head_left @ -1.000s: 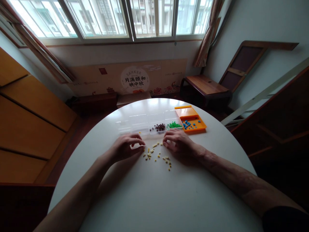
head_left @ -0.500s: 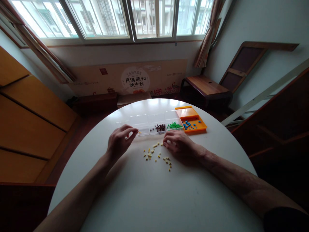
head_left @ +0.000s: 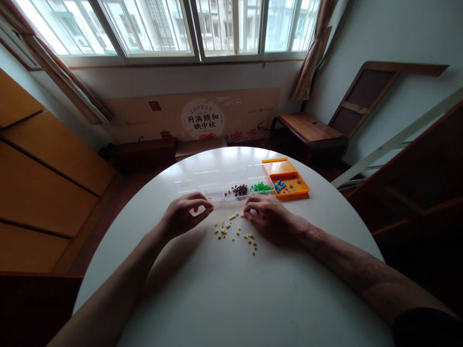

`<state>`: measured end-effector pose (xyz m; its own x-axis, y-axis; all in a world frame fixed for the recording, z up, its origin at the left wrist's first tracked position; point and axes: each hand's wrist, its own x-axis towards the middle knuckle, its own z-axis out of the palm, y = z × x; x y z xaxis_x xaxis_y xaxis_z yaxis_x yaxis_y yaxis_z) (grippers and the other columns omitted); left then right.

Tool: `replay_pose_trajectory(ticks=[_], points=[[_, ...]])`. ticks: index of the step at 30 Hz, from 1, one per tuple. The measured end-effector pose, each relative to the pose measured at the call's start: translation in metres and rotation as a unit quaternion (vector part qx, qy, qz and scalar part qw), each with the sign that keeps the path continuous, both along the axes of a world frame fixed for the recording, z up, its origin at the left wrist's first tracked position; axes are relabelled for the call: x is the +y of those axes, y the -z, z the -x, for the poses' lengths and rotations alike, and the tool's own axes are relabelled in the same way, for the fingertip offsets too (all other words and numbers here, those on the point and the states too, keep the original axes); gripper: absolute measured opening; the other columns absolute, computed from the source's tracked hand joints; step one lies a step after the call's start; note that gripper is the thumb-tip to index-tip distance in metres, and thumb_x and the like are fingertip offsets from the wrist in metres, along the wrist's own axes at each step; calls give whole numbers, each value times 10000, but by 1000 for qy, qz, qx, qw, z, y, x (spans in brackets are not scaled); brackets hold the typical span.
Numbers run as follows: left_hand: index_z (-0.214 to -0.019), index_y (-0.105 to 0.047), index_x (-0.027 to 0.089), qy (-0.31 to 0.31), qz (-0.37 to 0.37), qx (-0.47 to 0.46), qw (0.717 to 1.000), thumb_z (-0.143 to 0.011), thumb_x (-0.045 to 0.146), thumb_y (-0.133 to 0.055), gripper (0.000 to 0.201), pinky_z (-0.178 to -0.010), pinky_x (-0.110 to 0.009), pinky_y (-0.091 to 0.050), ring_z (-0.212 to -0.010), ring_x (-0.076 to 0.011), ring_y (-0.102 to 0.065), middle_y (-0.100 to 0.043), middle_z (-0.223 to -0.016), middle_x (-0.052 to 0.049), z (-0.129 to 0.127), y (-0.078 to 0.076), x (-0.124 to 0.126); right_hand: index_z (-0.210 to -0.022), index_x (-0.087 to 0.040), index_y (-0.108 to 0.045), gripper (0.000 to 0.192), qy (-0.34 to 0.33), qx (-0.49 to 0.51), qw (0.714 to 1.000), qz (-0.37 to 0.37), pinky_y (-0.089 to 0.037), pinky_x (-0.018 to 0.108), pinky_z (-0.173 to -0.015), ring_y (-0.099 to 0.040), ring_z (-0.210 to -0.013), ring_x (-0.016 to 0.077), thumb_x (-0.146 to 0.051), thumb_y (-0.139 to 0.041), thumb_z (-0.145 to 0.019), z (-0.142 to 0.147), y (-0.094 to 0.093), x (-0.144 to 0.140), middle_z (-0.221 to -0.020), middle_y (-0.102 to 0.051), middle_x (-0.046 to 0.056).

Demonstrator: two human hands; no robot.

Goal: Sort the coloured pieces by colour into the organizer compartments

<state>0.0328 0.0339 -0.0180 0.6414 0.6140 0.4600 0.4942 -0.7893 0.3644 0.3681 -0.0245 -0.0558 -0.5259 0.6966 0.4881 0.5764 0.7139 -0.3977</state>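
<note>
My left hand (head_left: 188, 213) hovers over the table, left of the loose bricks, with thumb and fingertips pinched together. Anything between those fingertips is too small to make out. Small yellow and pale yellow toy bricks (head_left: 223, 231) lie scattered on the white table between my hands. My right hand (head_left: 265, 213) rests at the right of this scatter, its fingertips closed at a pale yellow brick (head_left: 242, 215). Just beyond my left fingers is a clear compartment box (head_left: 218, 196) with a few yellow bits in its left section.
Dark brown bricks (head_left: 239, 191) and green bricks (head_left: 261, 188) fill neighbouring clear sections. An orange box (head_left: 303, 190) with its lid raised holds blue bricks (head_left: 280, 186), close behind my right hand. The round white table (head_left: 224, 299) has a curved far edge, with a wooden chair (head_left: 311, 127) beyond.
My left hand has drawn back from the clear box, nearer to the loose yellow bricks. Another yellow bit now shows in the box's left section. My right hand has barely moved.
</note>
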Motion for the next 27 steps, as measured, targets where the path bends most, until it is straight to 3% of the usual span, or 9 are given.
replay_pose_trajectory(ticks=[3,6,14,17,22,27], points=[[-996,-863,287,64,72,39,995,-1017,389,-760,146,-655,-268,-535,-682,-130,-634,-797,-993,-46,2,-1,-2,-974,-232,-777,82,1,1,1000,2,-551,308,-807,-720,-912,184,-183,-713,-991,0,0,0,-1056,-793,42],[-1040,-868,301,79,118,70,987,-1010,420,-771,157,-677,-281,-550,-694,-138,-648,-801,-1032,-62,3,0,-4,-977,-233,-776,83,2,3,1000,3,-553,309,-816,-720,-927,184,-177,-715,-987,0,0,0,-1066,-792,39],[-963,-856,268,99,144,72,982,-1023,362,-756,150,-666,-246,-528,-681,-119,-633,-784,-953,-43,1,1,-6,-992,-233,-777,69,-1,0,1000,3,-546,307,-807,-724,-932,187,-192,-723,-998,0,3,2,-1081,-788,40],[-946,-837,248,104,120,69,985,-1016,331,-755,136,-665,-235,-510,-676,-107,-619,-774,-944,-31,0,4,-5,-989,-234,-775,68,-2,2,1000,4,-550,307,-821,-725,-953,192,-189,-726,-994,0,3,2,-1083,-786,41],[-943,-818,241,54,12,16,998,-1022,272,-731,122,-700,-243,-512,-717,-118,-620,-777,-963,-26,-2,5,-1,-991,-234,-774,70,-2,0,1000,5,-548,307,-809,-724,-939,191,-185,-724,-990,0,3,2,-1082,-789,44],[-965,-808,226,17,-20,-7,1000,-1037,270,-703,134,-712,-253,-523,-691,-112,-593,-770,-980,-33,-3,1,-2,-998,-235,-779,83,-2,-3,1000,0,-545,307,-810,-725,-942,192,-170,-730,-983,0,4,2,-1097,-791,49]])
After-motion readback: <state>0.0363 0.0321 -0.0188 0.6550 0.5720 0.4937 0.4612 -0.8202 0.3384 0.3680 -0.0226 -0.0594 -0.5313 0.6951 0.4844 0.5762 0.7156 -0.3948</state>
